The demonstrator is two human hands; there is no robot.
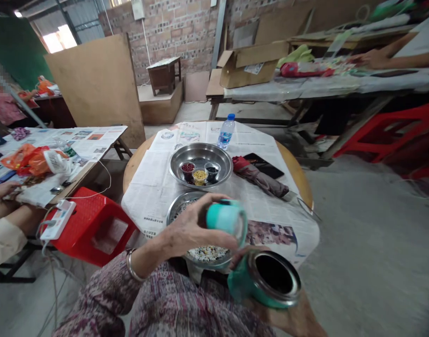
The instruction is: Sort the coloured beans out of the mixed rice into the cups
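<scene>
My left hand is closed around a teal lid, blurred by motion, held above the near basin. My right hand grips a teal insulated jar, tilted, its steel-rimmed mouth uncovered and its inside dark. Partly hidden under my left hand, a steel basin contains mixed grains. Behind it stands a second steel basin with three small clear cups: dark red beans, yellow beans and black beans.
Newspaper covers the round table. On it are a water bottle, a folded umbrella and a flat black item. A red stool carries a power strip. People sit at tables left and right.
</scene>
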